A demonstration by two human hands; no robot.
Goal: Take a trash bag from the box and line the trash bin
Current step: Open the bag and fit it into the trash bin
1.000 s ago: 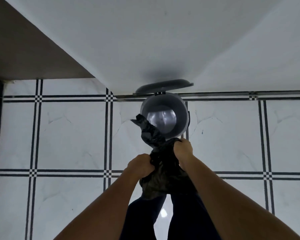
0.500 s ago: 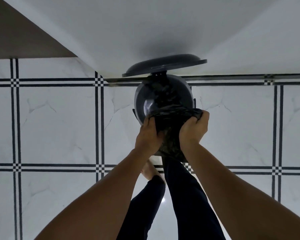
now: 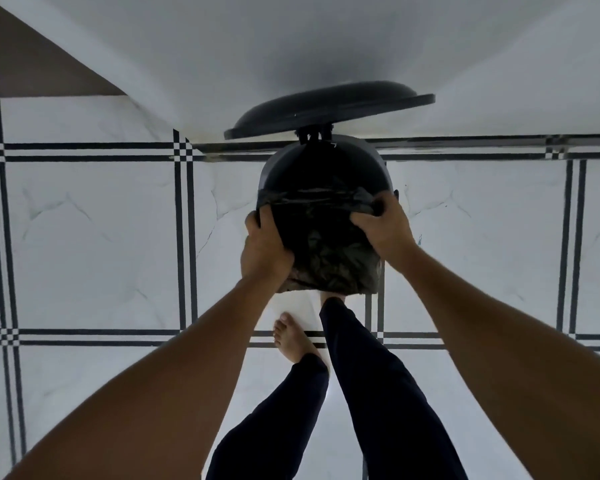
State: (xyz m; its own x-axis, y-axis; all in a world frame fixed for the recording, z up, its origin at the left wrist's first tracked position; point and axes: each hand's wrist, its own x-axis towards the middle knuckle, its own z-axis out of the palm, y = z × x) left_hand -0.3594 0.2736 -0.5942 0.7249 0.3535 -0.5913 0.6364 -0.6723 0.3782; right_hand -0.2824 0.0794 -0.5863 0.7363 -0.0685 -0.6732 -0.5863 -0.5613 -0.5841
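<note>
Both arms out fwd, left grip (image 3: pixel 265 245) & right grip (image 3: pixel 383 226) fingers curled, clutching.

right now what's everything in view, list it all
trash bin: one, grey, on the floor against the wall, open
lid: one, dark grey, raised at the back of the trash bin
trash bag: one, black, stretched across the bin's mouth, bunched over its near side
floor: white marbled tiles with black line borders
wall: white, behind the bin
left hand: grips the bag's left edge
right hand: fingers curled on the bag's right edge
legs: two, dark trousers, left foot bare
</note>
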